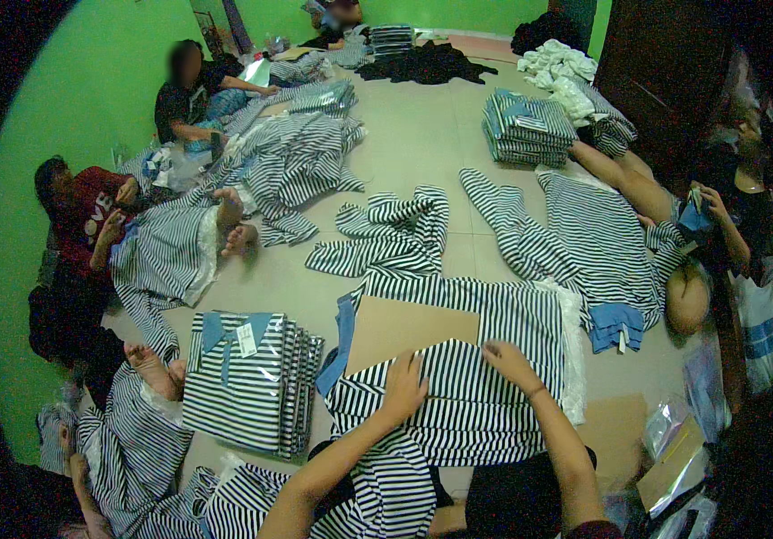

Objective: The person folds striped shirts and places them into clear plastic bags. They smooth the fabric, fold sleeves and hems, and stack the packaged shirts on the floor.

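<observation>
In front of me a black-and-white striped shirt (521,332) with a blue collar and white lace hem lies spread sideways. A flat brown cardboard sheet (409,328) rests on it, and the shirt's near side is folded partly over the sheet. My left hand (404,388) has its fingers closed on the folded fabric edge, near the middle of the cardboard. My right hand (509,364) pinches the same fold by the cardboard's right corner. The shirt's far sleeve (395,229) stretches away over the floor tiles.
A stack of bagged, folded striped shirts (243,386) stands to my left; another stack (526,130) is far right. Loose striped shirts (292,157) heap at the left. Several people sit around with garments. Cardboard and clear plastic bags (674,427) lie at my right.
</observation>
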`<state>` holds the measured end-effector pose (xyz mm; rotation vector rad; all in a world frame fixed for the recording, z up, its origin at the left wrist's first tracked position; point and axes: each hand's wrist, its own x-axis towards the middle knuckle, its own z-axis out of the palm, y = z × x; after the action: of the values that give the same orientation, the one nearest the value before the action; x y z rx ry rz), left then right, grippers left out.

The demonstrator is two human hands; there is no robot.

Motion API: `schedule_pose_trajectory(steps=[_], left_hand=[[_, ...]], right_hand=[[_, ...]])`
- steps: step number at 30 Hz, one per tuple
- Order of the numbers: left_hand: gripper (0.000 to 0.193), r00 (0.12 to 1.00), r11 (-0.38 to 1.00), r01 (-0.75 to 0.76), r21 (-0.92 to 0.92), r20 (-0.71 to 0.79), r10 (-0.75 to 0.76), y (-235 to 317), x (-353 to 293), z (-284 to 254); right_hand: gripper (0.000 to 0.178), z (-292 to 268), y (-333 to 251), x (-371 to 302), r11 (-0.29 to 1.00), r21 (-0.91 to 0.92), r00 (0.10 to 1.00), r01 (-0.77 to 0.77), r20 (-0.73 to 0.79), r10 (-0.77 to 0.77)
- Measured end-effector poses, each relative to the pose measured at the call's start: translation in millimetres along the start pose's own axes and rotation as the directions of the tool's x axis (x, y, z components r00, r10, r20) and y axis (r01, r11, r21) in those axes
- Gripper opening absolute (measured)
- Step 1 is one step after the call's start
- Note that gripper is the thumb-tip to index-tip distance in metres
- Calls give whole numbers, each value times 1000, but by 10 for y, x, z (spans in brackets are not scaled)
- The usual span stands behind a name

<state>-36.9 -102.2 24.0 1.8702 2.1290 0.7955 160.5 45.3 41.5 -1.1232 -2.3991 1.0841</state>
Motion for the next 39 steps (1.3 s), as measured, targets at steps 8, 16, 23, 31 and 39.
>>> schedule_pose_trajectory(steps=[8,16,23,31,39], left_hand=[[55,990,951,135,279,-69,-121,-499,636,121],[57,993,947,119,298,-41,-111,-595,585,199],[56,993,931,115,346,-35,-110,-591,587,216],[54,996,934,82,349,-61,-65,-594,586,210],[55,996,923,83,375,-66,-62,-636,564,277]], right_hand=[[33,503,-362,2082,961,26,922,275,-292,-256],[11,739,-691,2741,806,-540,931,242,-105,-350],[28,696,-677,2821,813,-505,942,291,5,-334],[26,574,-839,2913,936,350,994,-33,-90,69],[53,106,-1048,2614,871,-255,873,420,377,-310]])
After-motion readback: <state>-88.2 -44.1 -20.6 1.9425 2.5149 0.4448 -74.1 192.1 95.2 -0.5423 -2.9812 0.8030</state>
